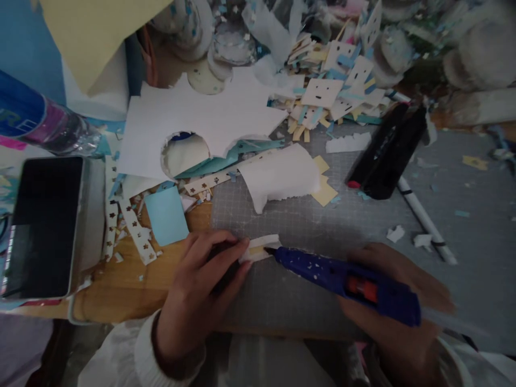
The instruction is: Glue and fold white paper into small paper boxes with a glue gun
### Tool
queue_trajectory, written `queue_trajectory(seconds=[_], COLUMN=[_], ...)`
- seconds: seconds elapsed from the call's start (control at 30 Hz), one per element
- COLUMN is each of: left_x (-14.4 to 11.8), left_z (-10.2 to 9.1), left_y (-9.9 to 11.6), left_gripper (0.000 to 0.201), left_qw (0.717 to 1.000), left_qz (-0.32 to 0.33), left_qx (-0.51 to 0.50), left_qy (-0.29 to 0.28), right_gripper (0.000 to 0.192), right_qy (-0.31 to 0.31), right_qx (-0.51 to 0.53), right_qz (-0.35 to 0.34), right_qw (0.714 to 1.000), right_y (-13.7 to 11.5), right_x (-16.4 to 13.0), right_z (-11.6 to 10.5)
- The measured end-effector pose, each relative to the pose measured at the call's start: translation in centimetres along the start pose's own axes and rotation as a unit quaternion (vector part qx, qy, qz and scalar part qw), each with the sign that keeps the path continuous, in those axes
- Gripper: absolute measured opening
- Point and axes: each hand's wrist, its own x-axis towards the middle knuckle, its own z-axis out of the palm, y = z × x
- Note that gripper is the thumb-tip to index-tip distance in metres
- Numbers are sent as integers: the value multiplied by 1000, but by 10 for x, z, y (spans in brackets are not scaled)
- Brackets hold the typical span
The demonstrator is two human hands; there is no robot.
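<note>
My left hand (205, 285) pinches the left end of a small white paper strip (264, 241) with a yellowish band along its middle. The strip is over the grey cutting mat (306, 328). In my right hand (403, 290) is a blue hot glue gun (318, 269) with a red part in its body and a clear glue stick at its rear. Its dark nozzle tip is at the strip, near the right end. Whether the tip touches the paper I cannot tell. My right fingers are partly hidden behind the gun.
A curled white paper piece (282, 174) and a light blue paper square (167, 215) lie beyond my hands. Black markers (387, 150) and a thin white pen (427, 220) are on the right. A phone (46, 226) and a bottle (44, 118) are left. Paper figures (322, 92) are piled behind.
</note>
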Motion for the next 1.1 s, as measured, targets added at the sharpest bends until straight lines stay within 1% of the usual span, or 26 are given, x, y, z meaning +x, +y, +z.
queue_trajectory(seconds=[0.1, 0.17, 0.23, 0.3, 0.5, 0.63, 0.83, 0.93, 0.97, 1.03, 1.1], left_x=[-1, -1, -1, 0, 0, -2, -4, -5, -5, -7, -8], left_z=[0, 0, 0, 0, 0, 1, 1, 1, 1, 2, 3], left_y=[-1, -1, -1, -1, 0, -1, -2, -3, -4, -6, -9], left_gripper=[23, 23, 23, 23, 23, 25, 24, 23, 23, 22, 21], left_qw=[1000, 1000, 1000, 1000, 1000, 1000, 999, 999, 999, 999, 999], left_qz=[4, 7, 8, 9, 20, 17, 23, 23, 24, 29, 37], left_qx=[1, 3, 4, 1, 0, 3, 3, 5, 6, 13, 24], left_qy=[3, 4, 5, 7, 15, 18, 22, 26, 25, 22, 23], right_gripper=[14, 16, 20, 19, 20, 17, 9, 6, 6, 12, 19], right_qy=[1, 2, 4, 12, 21, 25, 62, 78, 89, 133, 198], right_qx=[-60, -65, -65, -64, -76, -94, -112, -106, -99, -90, -93], right_qz=[-47, -45, -29, -15, -53, -60, -90, -85, -73, -25, 34], right_qw=[997, 997, 997, 998, 995, 993, 988, 988, 988, 987, 975], right_y=[-1, -1, 0, 1, 6, 8, 4, 5, 6, 8, 10], right_x=[0, -2, -4, -5, -4, -3, 1, -1, -2, -4, -4], right_z=[0, 0, 1, 4, 13, 13, 10, 11, 12, 15, 17])
